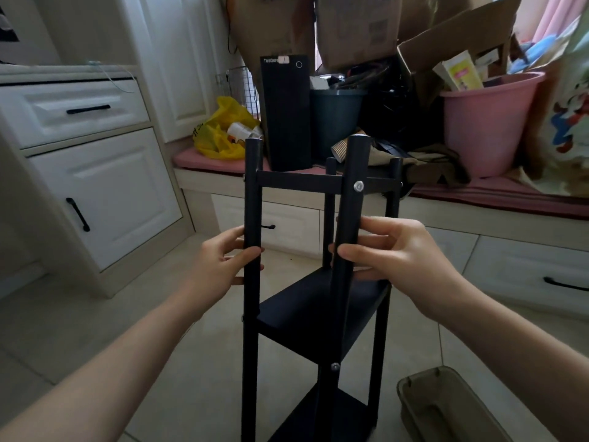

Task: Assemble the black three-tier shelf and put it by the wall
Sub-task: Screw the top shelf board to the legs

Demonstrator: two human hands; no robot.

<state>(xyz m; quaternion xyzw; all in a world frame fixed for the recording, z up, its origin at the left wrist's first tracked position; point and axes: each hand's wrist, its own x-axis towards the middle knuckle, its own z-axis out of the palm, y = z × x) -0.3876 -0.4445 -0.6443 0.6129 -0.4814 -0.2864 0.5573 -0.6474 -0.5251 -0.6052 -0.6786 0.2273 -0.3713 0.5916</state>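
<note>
The black three-tier shelf stands upright in front of me over the tiled floor, its four round posts joined by three dark boards. My left hand grips the near left post at about mid-height between the top and middle boards. My right hand grips the near right post at the same height, fingers curled round it. Silver screw heads show on the right post near the top board and below the middle board. The shelf's feet are out of view.
A low window bench with a pink cushion lies behind the shelf, piled with a black box, a dark bin, a pink bucket, cardboard boxes and a yellow bag. White cabinets stand left. A shallow olive tray lies on the floor at lower right.
</note>
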